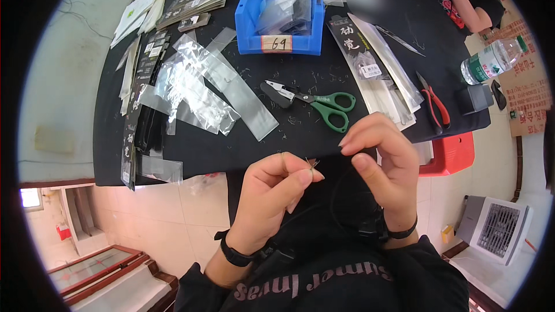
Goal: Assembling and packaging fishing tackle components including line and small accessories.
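My left hand (274, 188) pinches a tiny wiry piece (312, 164) between thumb and forefinger, with thin greenish strands sticking out; it is too small to name surely. To its right, my right hand (384, 162) is raised with thumb and forefinger apart; I see nothing between them, though a fine thread there could not be made out. Beyond the hands, green-handled scissors (329, 107) lie on the black tablecloth (243, 156), their blades toward the left. Small dark wiry bits and thread scraps are scattered around them.
Clear plastic sleeves (240, 95) and dark printed packages (141, 98) cover the left side. A blue bin (280, 46) with bagged items stands at the back. On the right are more packages (370, 63), red-handled pliers (433, 104), a water bottle (491, 62) and another person's arm (465, 8).
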Motion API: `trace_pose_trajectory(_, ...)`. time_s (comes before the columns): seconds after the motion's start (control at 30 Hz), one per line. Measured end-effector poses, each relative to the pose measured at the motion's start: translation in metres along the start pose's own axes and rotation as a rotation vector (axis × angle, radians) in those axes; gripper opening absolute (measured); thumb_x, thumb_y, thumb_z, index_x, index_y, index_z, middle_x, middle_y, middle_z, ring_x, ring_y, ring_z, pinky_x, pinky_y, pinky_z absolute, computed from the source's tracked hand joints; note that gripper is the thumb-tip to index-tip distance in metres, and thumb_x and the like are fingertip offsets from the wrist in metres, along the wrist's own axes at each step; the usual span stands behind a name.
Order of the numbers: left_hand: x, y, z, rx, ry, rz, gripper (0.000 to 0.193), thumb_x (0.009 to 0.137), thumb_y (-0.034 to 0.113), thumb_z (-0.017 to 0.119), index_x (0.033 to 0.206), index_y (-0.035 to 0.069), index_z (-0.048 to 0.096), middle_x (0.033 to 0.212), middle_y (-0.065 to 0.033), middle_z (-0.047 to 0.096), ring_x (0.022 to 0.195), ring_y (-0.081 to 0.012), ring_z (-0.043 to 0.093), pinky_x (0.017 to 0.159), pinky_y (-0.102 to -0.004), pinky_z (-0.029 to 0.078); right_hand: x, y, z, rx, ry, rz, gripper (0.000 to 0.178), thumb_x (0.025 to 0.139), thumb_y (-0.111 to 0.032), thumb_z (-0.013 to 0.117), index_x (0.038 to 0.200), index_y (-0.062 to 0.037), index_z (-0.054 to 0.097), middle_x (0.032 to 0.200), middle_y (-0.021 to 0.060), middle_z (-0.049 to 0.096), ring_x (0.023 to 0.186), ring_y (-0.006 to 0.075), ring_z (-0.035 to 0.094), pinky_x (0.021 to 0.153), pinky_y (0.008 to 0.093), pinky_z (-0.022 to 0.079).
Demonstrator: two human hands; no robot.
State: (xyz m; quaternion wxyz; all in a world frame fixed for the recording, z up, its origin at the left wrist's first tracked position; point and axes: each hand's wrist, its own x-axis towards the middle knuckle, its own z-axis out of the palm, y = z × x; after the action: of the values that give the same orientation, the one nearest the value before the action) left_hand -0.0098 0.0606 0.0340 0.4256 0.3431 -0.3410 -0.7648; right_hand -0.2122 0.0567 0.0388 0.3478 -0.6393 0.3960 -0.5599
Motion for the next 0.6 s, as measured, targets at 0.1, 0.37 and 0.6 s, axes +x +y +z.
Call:
trace_pose_trajectory(0.1,-0.0009,-0.0002,0.0002,0.025,0.043,-0.020,0.012,0.091,0.011,0.063,0.088,0.000,0.065,0.087,-0.0053,0.070,0.053,-0.0002,0.043,0.051,-0.0160,0.034,0.0036,0.0000,0.0066,-0.023,-0.062,0.017,0.010,0.077,0.000,0.070,0.087,-0.0009,0.067,0.087,0.0104,0.064,0.084,0.0212,0.061,0.074,0.0299,0.048)
trace_pose_trajectory(0.37,-0.0072,-0.0010,0.0026,0.124,0.016,-0.032,0.014,0.092,0.012,0.063,0.090,-0.001,0.067,0.071,0.0035,0.058,0.054,0.0012,0.042,0.048,-0.0155,0.031,-0.0006,-0.0072,0.0123,-0.119,-0.091,0.001,0.015,0.071,0.003,0.072,0.086,-0.0017,0.068,0.087,0.0097,0.064,0.083,0.0209,0.062,0.073,0.0298,0.049)
trace_pose_trajectory(0.6,-0.0082,0.0020,0.0049,0.149,0.007,-0.042,0.013,0.092,0.012,0.063,0.090,0.000,0.067,0.074,0.0039,0.059,0.058,0.0017,0.043,0.050,-0.0151,0.032,0.0007,-0.0069,0.0132,-0.104,-0.104,0.008,0.017,0.070,0.003,0.073,0.085,-0.0023,0.068,0.087,0.0093,0.063,0.081,0.0201,0.062,0.071,0.0292,0.049)
